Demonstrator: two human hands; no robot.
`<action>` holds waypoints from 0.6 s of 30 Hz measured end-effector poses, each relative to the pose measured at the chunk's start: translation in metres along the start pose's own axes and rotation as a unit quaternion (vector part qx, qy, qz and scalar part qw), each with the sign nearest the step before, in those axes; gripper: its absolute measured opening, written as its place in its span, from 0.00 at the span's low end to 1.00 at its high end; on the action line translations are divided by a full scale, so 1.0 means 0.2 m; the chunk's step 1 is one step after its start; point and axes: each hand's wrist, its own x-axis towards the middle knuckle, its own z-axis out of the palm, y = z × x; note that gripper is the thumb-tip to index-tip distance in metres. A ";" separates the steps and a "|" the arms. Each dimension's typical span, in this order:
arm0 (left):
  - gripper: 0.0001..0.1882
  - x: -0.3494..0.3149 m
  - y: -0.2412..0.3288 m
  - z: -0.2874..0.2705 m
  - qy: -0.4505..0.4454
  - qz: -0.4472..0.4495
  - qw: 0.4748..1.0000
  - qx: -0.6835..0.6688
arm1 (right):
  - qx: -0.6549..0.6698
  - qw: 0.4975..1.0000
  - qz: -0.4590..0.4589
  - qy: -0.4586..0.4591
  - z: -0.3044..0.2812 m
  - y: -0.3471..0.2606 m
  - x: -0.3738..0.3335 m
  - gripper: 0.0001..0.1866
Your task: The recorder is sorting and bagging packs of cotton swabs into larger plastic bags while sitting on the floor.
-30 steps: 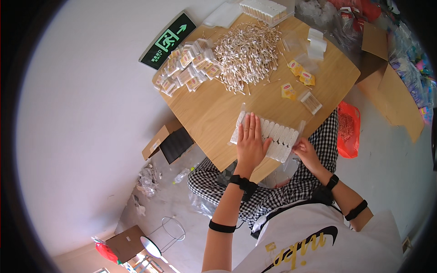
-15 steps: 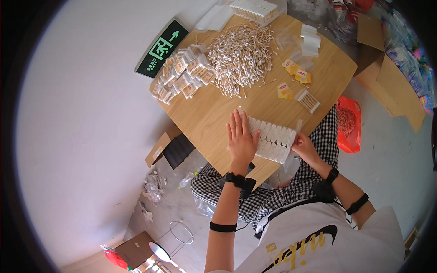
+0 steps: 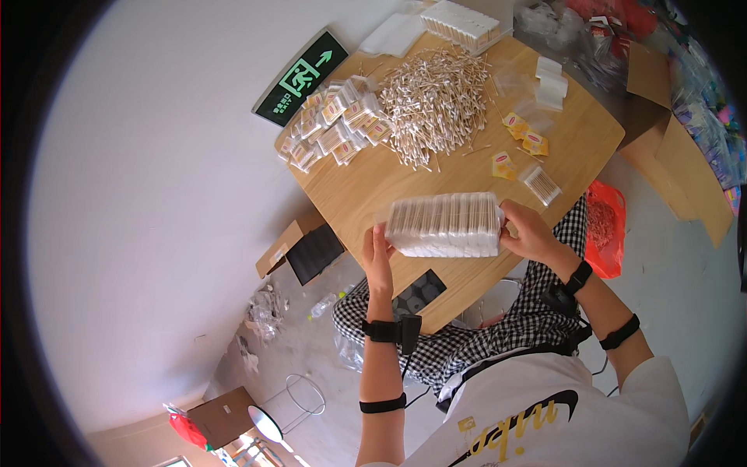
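Observation:
Between my two hands is a long block of cotton swab bundles [image 3: 445, 226] in clear plastic, tipped so its striped side faces up. My left hand [image 3: 378, 255] is closed on the block's left end, fingers partly behind it. At the right end, my right hand [image 3: 532, 232] grips the plastic with thumb and fingers. Beyond the block, loose cotton swabs [image 3: 436, 105] form a large heap on the wooden table [image 3: 342, 191]. Small packs of swabs with yellow labels [image 3: 339, 124] are piled left of that heap.
Right of the heap are yellow cards [image 3: 515, 131], one small swab pack [image 3: 542, 185] and white pouches [image 3: 551, 84]. Another wrapped block [image 3: 461, 23] stands at the far edge. A dark phone-like slab [image 3: 420, 291] lies near me. A red bag [image 3: 605, 226] and cardboard box [image 3: 669, 144] are at right.
The block has been raised off the table and tilted onto its side. My left hand has gone from flat on top to its left end, and the dark slab now shows fully.

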 end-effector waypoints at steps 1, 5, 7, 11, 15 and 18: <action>0.28 -0.03 -0.01 -0.01 0.020 0.027 0.999 -0.023 | -0.064 0.996 -0.064 0.003 0.00 0.00 0.02 0.15; 0.22 -0.13 -0.12 -0.03 0.021 0.060 0.998 0.025 | -0.035 0.996 -0.077 0.008 0.03 0.06 -0.01 0.16; 0.20 -0.18 -0.13 -0.01 0.019 0.054 0.998 0.008 | -0.029 0.998 -0.054 0.013 0.04 0.08 -0.02 0.17; 0.20 -0.18 -0.19 0.01 0.010 0.088 0.996 0.031 | 0.014 1.000 0.014 0.017 0.07 0.12 -0.04 0.16; 0.25 -0.20 -0.05 0.12 0.067 0.237 0.932 0.266 | 0.027 0.998 0.046 0.037 0.07 0.16 -0.03 0.14; 0.28 -0.20 0.05 0.21 0.051 0.371 0.796 0.475 | 0.037 0.997 0.063 0.039 0.07 0.17 -0.03 0.13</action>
